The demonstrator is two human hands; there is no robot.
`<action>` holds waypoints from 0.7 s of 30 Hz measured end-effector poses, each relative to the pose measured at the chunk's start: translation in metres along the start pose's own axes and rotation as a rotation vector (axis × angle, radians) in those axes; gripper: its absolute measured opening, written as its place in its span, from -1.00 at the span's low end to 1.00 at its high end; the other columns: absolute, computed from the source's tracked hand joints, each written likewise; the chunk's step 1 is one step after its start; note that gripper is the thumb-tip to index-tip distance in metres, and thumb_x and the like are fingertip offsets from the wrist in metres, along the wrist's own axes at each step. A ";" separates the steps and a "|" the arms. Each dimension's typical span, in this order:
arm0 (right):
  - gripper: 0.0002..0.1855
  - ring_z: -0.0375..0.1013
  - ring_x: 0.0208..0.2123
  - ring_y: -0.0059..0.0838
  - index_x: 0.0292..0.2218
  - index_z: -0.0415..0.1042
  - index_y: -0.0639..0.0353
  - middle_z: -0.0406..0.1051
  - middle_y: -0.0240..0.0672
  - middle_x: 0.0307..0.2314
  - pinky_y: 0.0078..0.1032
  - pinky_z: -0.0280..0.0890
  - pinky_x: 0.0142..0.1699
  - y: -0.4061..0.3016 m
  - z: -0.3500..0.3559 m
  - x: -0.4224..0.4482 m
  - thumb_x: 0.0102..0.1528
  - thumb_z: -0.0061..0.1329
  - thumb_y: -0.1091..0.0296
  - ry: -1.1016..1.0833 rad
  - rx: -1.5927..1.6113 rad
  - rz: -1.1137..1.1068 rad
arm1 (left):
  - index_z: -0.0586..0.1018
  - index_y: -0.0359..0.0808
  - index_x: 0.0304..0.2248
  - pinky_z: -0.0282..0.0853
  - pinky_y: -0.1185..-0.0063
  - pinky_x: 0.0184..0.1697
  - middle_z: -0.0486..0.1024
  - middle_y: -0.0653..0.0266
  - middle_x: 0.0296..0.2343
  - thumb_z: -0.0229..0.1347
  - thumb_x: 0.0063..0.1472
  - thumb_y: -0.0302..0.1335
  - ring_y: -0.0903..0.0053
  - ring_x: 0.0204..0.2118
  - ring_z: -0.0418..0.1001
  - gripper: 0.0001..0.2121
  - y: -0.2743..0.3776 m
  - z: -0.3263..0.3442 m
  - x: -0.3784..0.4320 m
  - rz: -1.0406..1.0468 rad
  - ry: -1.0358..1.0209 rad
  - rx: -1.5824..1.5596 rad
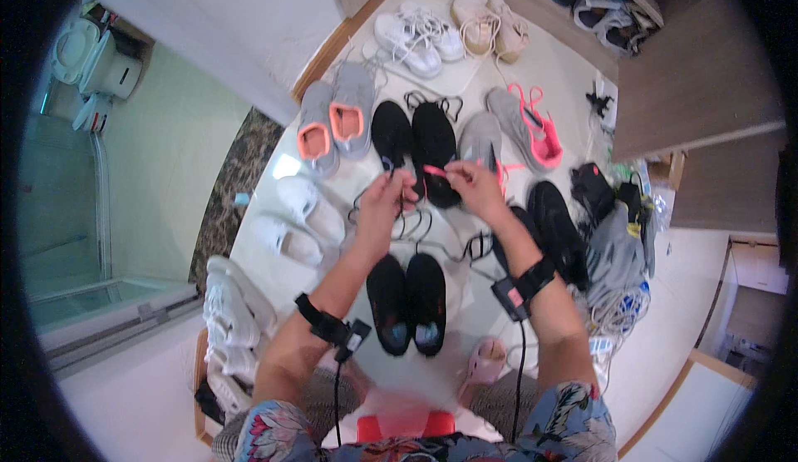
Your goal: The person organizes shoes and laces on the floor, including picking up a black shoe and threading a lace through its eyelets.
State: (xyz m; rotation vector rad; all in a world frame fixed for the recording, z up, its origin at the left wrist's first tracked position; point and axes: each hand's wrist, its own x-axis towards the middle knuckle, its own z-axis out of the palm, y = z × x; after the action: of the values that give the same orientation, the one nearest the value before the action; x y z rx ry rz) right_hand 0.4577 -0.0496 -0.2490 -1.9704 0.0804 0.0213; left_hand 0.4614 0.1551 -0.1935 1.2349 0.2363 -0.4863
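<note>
My left hand (388,200) is closed on a black shoelace, just below a pair of black shoes (434,141) in the middle. To its right, my right hand (477,189) pinches a pink shoelace (434,169) over the heel of the right black shoe. Beyond that hand lie grey shoes with pink laces and lining (527,128). Loose black laces (424,228) trail across the floor below both hands. Nearer to me stands another pair of black slip-on shoes (408,306). Whether the pink lace is joined to a shoe I cannot tell.
Grey shoes with orange lining (346,122) and white shoes (305,203) stand at left, more white shoes (234,312) lower left. White (414,38) and beige sneakers (480,16) are at the back. At right are black shoes (557,225), a grey bag (617,243) and a wooden cabinet (692,88).
</note>
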 end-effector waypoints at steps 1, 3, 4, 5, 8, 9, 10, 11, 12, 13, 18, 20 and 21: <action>-0.77 0.42 -0.44 -0.52 -0.24 0.44 0.26 0.46 -0.24 -0.48 -0.55 0.30 -0.32 0.014 0.006 0.006 0.06 -0.05 0.37 0.102 0.025 -0.055 | 0.42 -0.35 -0.23 0.31 0.65 -0.25 0.42 0.35 -0.32 -0.07 0.25 -0.37 0.64 -0.32 0.40 -0.78 -0.009 0.004 0.011 0.065 0.015 0.122; -0.71 0.44 -0.39 -0.40 -0.20 0.41 0.27 0.44 -0.17 -0.39 -0.50 0.32 -0.22 0.024 0.015 0.021 -0.01 0.00 0.42 0.184 0.099 0.064 | 0.44 -0.40 -0.21 0.31 0.55 -0.16 0.45 0.22 -0.31 -0.01 0.19 -0.43 0.46 -0.27 0.42 -0.77 -0.043 -0.001 0.037 0.374 0.113 0.451; -0.66 0.42 -0.32 -0.32 -0.17 0.39 0.26 0.42 -0.15 -0.33 -0.46 0.29 -0.15 0.023 0.016 0.026 -0.03 0.01 0.44 0.213 0.026 0.068 | 0.43 -0.40 -0.19 0.27 0.49 -0.10 0.42 0.14 -0.26 0.01 0.16 -0.45 0.35 -0.20 0.38 -0.75 -0.044 0.000 0.044 0.507 0.140 0.624; -0.61 0.39 -0.25 -0.25 -0.13 0.36 0.25 0.39 -0.12 -0.27 -0.42 0.26 -0.08 0.022 0.016 0.033 -0.05 0.02 0.46 0.242 -0.048 0.073 | 0.41 -0.41 -0.16 0.24 0.43 -0.04 0.40 0.07 -0.22 0.02 0.13 -0.47 0.23 -0.13 0.35 -0.72 -0.044 0.000 0.052 0.638 0.167 0.798; -0.49 0.25 -0.09 -0.10 -0.04 0.28 0.21 0.29 -0.07 -0.14 -0.32 0.16 0.04 0.014 0.020 0.062 -0.09 0.02 0.47 0.308 -0.310 -0.079 | 0.30 -0.40 -0.03 -0.05 0.20 0.11 0.25 0.03 -0.03 0.06 0.05 -0.41 0.11 0.08 0.12 -0.52 -0.051 0.005 0.084 0.647 0.180 1.080; -0.46 0.22 -0.07 -0.07 -0.02 0.26 0.21 0.26 -0.06 -0.11 -0.30 0.12 0.06 0.016 0.024 0.073 -0.09 0.02 0.46 0.317 -0.329 -0.097 | 0.26 -0.40 0.01 -0.15 0.13 0.14 0.19 0.05 0.02 0.07 0.04 -0.37 0.15 0.13 0.05 -0.46 -0.048 0.011 0.093 0.623 0.160 1.187; -0.42 0.18 -0.04 -0.04 0.00 0.23 0.20 0.23 -0.04 -0.09 -0.27 0.09 0.08 0.018 0.027 0.087 -0.10 0.03 0.46 0.324 -0.347 -0.115 | 0.24 -0.40 0.02 -0.19 0.07 0.12 0.16 0.08 0.05 0.08 0.03 -0.32 0.17 0.14 0.02 -0.42 -0.051 0.014 0.102 0.605 0.159 1.243; -0.39 0.15 -0.02 -0.01 0.02 0.21 0.19 0.20 -0.03 -0.06 -0.25 0.06 0.10 0.020 0.031 0.101 -0.10 0.03 0.45 0.329 -0.364 -0.133 | 0.23 -0.41 0.03 -0.24 0.01 0.11 0.12 0.11 0.07 0.08 0.02 -0.27 0.18 0.16 -0.01 -0.39 -0.055 0.015 0.110 0.585 0.159 1.300; -0.35 0.13 0.00 0.00 0.04 0.19 0.16 0.15 -0.02 -0.03 -0.21 0.07 0.09 0.024 0.035 0.113 -0.11 0.06 0.39 0.309 -0.420 -0.147 | 0.22 -0.41 0.04 -0.29 -0.05 0.10 0.09 0.13 0.10 0.08 0.01 -0.22 0.20 0.18 -0.05 -0.35 -0.059 0.015 0.117 0.565 0.155 1.357; -0.35 0.13 0.00 -0.01 0.04 0.19 0.15 0.15 -0.02 -0.03 -0.21 0.07 0.09 0.029 0.038 0.125 -0.11 0.06 0.36 0.295 -0.438 -0.138 | 0.21 -0.42 0.04 -0.31 -0.07 0.10 0.07 0.16 0.11 0.07 0.01 -0.20 0.21 0.18 -0.05 -0.34 -0.063 0.013 0.124 0.549 0.144 1.372; -0.38 0.14 0.00 -0.05 0.04 0.21 0.06 0.16 -0.08 -0.02 -0.17 0.10 0.04 0.059 0.069 0.152 -0.06 0.04 0.15 0.231 -0.540 -0.082 | 0.25 -0.45 0.02 -0.37 -0.08 0.11 0.05 0.24 0.13 0.04 -0.03 -0.08 0.24 0.18 -0.05 -0.29 -0.073 0.008 0.140 0.486 0.144 1.461; -0.42 0.15 0.00 -0.07 0.02 0.23 0.05 0.18 -0.11 -0.02 -0.17 0.10 0.03 0.057 0.076 0.153 -0.03 0.02 0.15 0.239 -0.538 -0.055 | 0.29 -0.47 -0.03 -0.38 -0.07 0.12 0.07 0.21 0.12 0.03 -0.06 -0.05 0.25 0.17 -0.03 -0.29 -0.077 0.003 0.144 0.475 0.168 1.492; -0.45 0.16 0.00 -0.09 0.02 0.23 0.05 0.19 -0.12 -0.03 -0.18 0.10 0.02 0.056 0.075 0.154 -0.01 0.00 0.17 0.245 -0.517 -0.047 | 0.30 -0.47 -0.03 -0.38 -0.07 0.12 0.07 0.21 0.12 0.03 -0.06 -0.05 0.25 0.17 -0.03 -0.30 -0.077 0.003 0.145 0.464 0.164 1.491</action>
State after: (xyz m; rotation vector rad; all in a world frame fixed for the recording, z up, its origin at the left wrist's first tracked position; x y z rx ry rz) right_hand 0.6091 -0.0100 -0.3379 -2.4833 0.2046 -0.2540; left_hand 0.5516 0.1004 -0.3200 2.6960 -0.3769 -0.0760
